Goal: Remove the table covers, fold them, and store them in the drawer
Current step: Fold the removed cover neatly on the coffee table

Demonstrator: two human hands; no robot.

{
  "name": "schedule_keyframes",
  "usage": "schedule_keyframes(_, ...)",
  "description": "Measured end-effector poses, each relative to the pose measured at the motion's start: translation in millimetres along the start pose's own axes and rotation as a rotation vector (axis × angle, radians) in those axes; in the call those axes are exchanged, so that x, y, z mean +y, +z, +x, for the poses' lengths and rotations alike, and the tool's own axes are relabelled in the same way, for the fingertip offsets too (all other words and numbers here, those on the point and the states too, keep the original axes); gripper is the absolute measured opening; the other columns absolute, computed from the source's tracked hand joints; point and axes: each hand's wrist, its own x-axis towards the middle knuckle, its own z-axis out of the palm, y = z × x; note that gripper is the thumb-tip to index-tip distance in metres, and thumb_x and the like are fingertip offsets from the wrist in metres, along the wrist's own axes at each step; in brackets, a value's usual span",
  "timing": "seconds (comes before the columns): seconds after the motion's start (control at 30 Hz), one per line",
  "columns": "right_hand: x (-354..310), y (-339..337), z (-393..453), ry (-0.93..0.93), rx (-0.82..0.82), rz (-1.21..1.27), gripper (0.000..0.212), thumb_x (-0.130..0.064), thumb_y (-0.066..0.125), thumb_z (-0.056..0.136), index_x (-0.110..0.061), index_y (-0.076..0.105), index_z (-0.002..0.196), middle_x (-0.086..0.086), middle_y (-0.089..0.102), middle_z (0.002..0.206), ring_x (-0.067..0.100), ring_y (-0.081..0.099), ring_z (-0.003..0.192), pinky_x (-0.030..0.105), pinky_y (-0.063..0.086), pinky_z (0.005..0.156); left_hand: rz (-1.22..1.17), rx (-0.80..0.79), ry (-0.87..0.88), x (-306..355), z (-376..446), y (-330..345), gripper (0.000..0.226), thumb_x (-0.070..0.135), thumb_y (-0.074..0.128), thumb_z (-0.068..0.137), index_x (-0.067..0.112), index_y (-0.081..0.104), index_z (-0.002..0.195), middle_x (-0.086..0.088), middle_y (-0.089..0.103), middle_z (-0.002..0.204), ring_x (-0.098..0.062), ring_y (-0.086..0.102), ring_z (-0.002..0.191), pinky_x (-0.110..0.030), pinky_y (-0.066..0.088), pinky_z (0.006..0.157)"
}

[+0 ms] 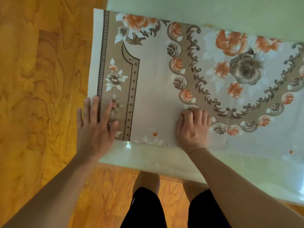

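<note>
No text, label, brand, number or sign can be read anywhere in this view. The floral plastic table cover (pixel 164 76) with orange and grey-brown roses bears only printed ornament, scrolls and a ladder-like border stripe, and the pale glossy desk (pixel 148 158) beneath it carries no lettering.

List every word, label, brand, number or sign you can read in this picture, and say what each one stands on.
None: no text can be read anywhere.
The cover bears only a printed pattern of flowers, scrolls and a striped border, no letters or numbers.
The table, floor and black shorts show no label or brand.
</note>
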Motion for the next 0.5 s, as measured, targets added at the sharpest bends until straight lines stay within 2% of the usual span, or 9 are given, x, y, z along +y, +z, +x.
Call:
schedule_keyframes(0.07, -1, -1, 0, 0.004, -0.02, -0.001, 0.011, -0.02, 0.051, 0.09, -0.01, 0.053, 0.094, 0.017, 0.053, 0.095, 0.032, 0.043, 0.08, 0.044, 0.032, 0.07, -0.007, 0.035, -0.046, 15, -5, -5, 0.066, 0.046, 0.028, 0.105, 0.02, 0.015, 0.164, -0.019, 0.006, 0.169, -0.04, -0.001, 0.156, -0.06, 0.005, 0.125)
schedule_keyframes(0.1, -1, -1, 0, 0.005, -0.024, 0.003, 0.01, -0.02, 0.051, 0.09, -0.011, 0.053, 0.094, 0.017, 0.053, 0.094, 0.032, 0.043, 0.08, 0.044, 0.032, 0.07, -0.027, 0.054, -0.013, 35, -7, -8, 0.064, 0.042, 0.03, 0.105, 0.018, 0.017, 0.163, -0.019, 0.006, 0.169, -0.04, -0.002, 0.156, -0.06, 0.005, 0.125)
schedule_keyframes(0.17, 0, -1, 1, 0.008, -0.021, 0.006, 0.011, -0.02, 0.051, 0.09, -0.01, 0.054, 0.094, 0.017, 0.054, 0.094, 0.032, 0.044, 0.079, 0.044, 0.032, 0.07, -0.086, 0.046, 0.194, 86, -17, -10, 0.061, 0.036, 0.034, 0.105, 0.016, 0.025, 0.161, -0.017, 0.009, 0.169, -0.037, -0.001, 0.157, -0.058, 0.009, 0.125)
schedule_keyframes(0.23, 1, -1, 0, 0.016, -0.009, 0.009, 0.012, -0.02, 0.053, 0.09, -0.01, 0.056, 0.094, 0.017, 0.055, 0.094, 0.032, 0.045, 0.079, 0.044, 0.033, 0.07, -0.114, -0.033, 0.41, 129, -37, -6, 0.059, 0.038, 0.036, 0.105, 0.018, 0.03, 0.16, -0.014, 0.012, 0.17, -0.033, 0.0, 0.158, -0.055, 0.013, 0.126)
schedule_keyframes(0.3, 2, -1, 0, 0.02, -0.003, 0.01, 0.011, -0.02, 0.054, 0.092, -0.01, 0.057, 0.094, 0.016, 0.055, 0.094, 0.032, 0.045, 0.079, 0.044, 0.033, 0.07, -0.088, -0.118, 0.481, 139, -59, 1, 0.06, 0.042, 0.037, 0.105, 0.021, 0.028, 0.161, -0.01, 0.01, 0.171, -0.03, -0.001, 0.158, -0.054, 0.015, 0.126)
schedule_keyframes(0.4, 4, -2, 0, 0.019, -0.011, -0.004, 0.013, -0.021, 0.054, 0.094, -0.009, 0.058, 0.093, 0.016, 0.054, 0.094, 0.032, 0.043, 0.079, 0.044, 0.032, 0.069, -0.059, -0.136, 0.385, 101, -82, 6, 0.064, 0.042, 0.044, 0.105, 0.025, 0.022, 0.162, -0.008, 0.01, 0.171, -0.032, 0.004, 0.158, -0.057, 0.02, 0.123)
schedule_keyframes(0.43, 3, -2, 0, 0.019, -0.012, -0.013, 0.013, -0.021, 0.054, 0.093, -0.009, 0.058, 0.093, 0.016, 0.054, 0.094, 0.032, 0.043, 0.079, 0.044, 0.032, 0.069, -0.052, -0.119, 0.303, 83, -85, 5, 0.065, 0.043, 0.044, 0.104, 0.024, 0.022, 0.162, -0.01, 0.01, 0.171, -0.034, 0.006, 0.157, -0.059, 0.02, 0.123)
schedule_keyframes(0.5, 3, -2, 0, 0.017, -0.025, -0.018, 0.012, -0.02, 0.054, 0.092, -0.008, 0.058, 0.093, 0.017, 0.053, 0.094, 0.033, 0.043, 0.079, 0.045, 0.032, 0.069, -0.104, -0.085, 0.026, 50, -86, -1, 0.068, 0.043, 0.042, 0.103, 0.016, 0.022, 0.162, -0.019, 0.014, 0.168, -0.038, 0.01, 0.156, -0.059, 0.019, 0.123)
